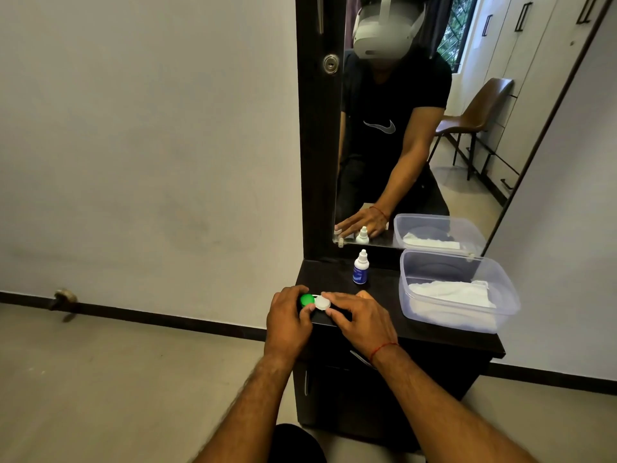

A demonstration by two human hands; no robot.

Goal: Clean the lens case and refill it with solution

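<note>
The lens case [315, 302] sits near the dark cabinet top's [434, 335] front-left edge, floor open beyond it. The left hand [287, 320] curls around the glossy green cap [307, 299]; the right hand's [359, 317] fingers pinch the round white cap [323, 302]. Beyond the right hand stands a small white solution bottle [360, 271]; further right, a clear plastic tub [457, 290] holds a folded white cloth [450, 294].

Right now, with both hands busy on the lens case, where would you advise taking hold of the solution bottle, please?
Grip the solution bottle around its wider labelled body, not the narrow white cap. It stands upright behind the right hand, so that hand could probably lift off the lens case and reach forward, approaching from the front, clear of the plastic container.
</note>
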